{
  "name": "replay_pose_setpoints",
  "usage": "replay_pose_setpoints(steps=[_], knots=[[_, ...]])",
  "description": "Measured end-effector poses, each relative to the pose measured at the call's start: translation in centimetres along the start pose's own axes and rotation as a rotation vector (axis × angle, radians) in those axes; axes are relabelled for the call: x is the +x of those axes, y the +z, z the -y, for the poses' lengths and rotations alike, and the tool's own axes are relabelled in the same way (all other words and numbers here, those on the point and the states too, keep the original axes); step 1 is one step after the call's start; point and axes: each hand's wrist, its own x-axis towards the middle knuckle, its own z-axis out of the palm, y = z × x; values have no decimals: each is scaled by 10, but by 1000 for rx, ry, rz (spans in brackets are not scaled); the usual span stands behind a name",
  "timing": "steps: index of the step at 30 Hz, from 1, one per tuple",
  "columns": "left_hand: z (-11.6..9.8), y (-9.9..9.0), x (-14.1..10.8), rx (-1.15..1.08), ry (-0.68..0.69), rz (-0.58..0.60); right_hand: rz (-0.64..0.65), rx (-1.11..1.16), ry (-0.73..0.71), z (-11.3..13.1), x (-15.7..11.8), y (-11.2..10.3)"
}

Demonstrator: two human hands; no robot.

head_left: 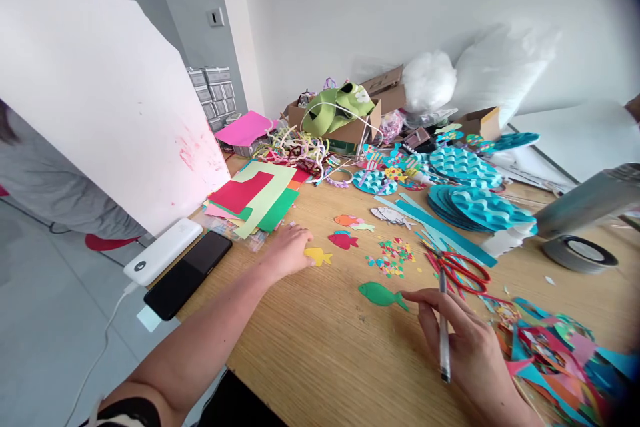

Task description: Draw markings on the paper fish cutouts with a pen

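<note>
My left hand (290, 250) reaches across the wooden table, with its thumb and fingers closed at the head end of a yellow paper fish (320, 256). My right hand (467, 337) grips a silver-grey pen (444, 333), and its index fingertip touches the tail of a green paper fish (380, 293) lying flat. Beyond the yellow fish are a red paper fish (343, 240) and an orange paper fish (349, 220). A white fish with drawn lines (390, 216) lies farther right. Red-handled scissors (465, 272) rest just past my right hand.
Coloured paper sheets (255, 197), a black phone (189, 275) and a white power bank (163, 251) lie left. Small paper bits (393, 257) sit mid-table. Paper scraps (560, 353), grey tape (580, 253) and blue wavy discs (475, 207) are right. A box (345, 127) stands behind.
</note>
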Motion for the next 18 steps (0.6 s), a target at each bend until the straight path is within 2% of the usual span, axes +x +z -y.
replay_pose_setpoints(steps=[10,18], knots=[[-3,8,3,-29,-25,-11,-37,-2,-4,-2,-1,0],[0,15,3,-146,-35,-47,-57,5,6,0,1,-1]])
